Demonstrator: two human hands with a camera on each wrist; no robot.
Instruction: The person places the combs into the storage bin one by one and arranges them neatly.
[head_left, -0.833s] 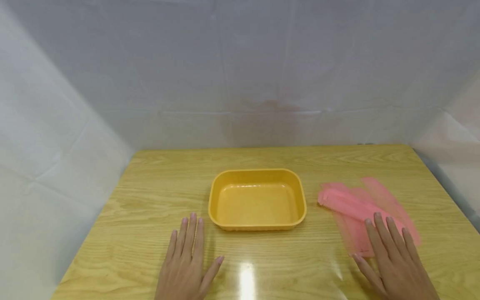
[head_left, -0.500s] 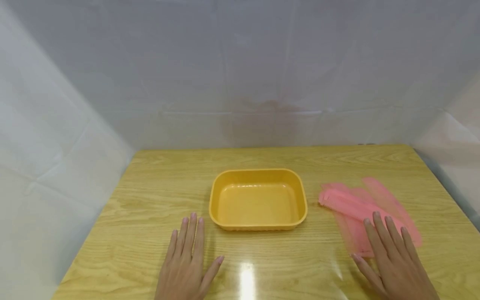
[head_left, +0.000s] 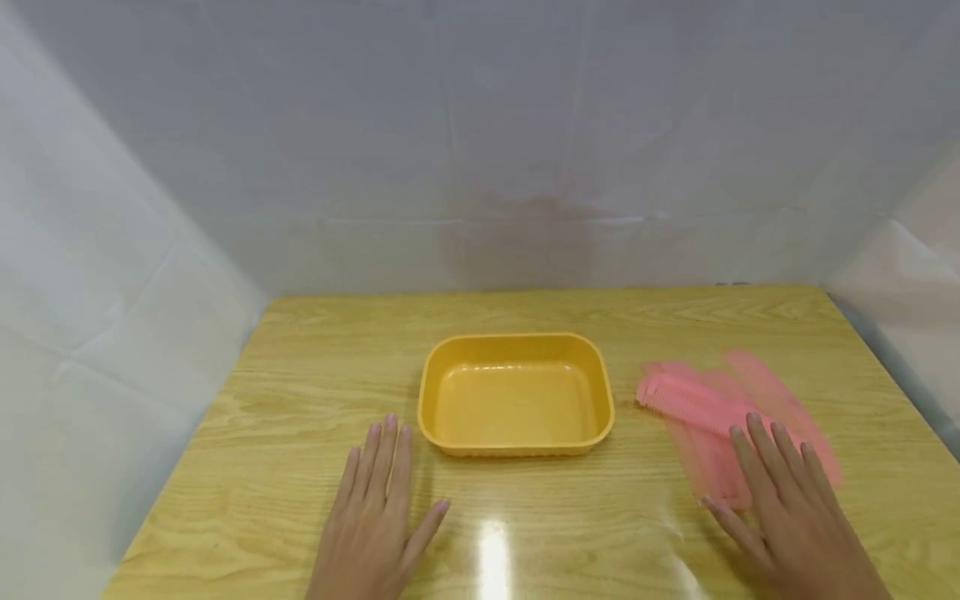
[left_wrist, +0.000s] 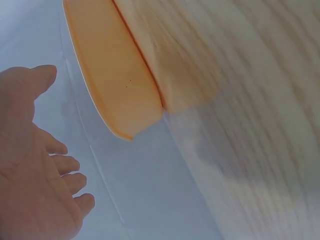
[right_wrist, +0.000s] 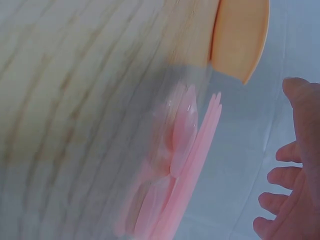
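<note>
In the head view my left hand [head_left: 367, 517] is held with straight fingers at the front left of a yellow plastic basin [head_left: 516, 452]. The left wrist view shows that palm [left_wrist: 37, 180] apart from the basin's side [left_wrist: 110, 70], holding nothing. My right hand [head_left: 798, 517] has its fingers stretched out over the near right part of a pink pile. A toothed pink comb [head_left: 686, 402] tops that pile, above translucent pink flat sleeves [head_left: 776, 396]. In the right wrist view the hand [right_wrist: 300, 190] is apart from the pink pieces [right_wrist: 190, 165]. It covers part of the pile in the head view.
All this stands on a wood-grain table [head_left: 330, 358]. A pale sheet [head_left: 510, 150] hangs behind the table, and more sheeting [head_left: 90, 317] hangs at the left. The basin has nothing inside. A bright light reflection [head_left: 493, 558] lies on the table in front of it.
Both hands have shifted very slightly forward, and the whole head view has moved a little. The basin and the pink pile stay in place.
</note>
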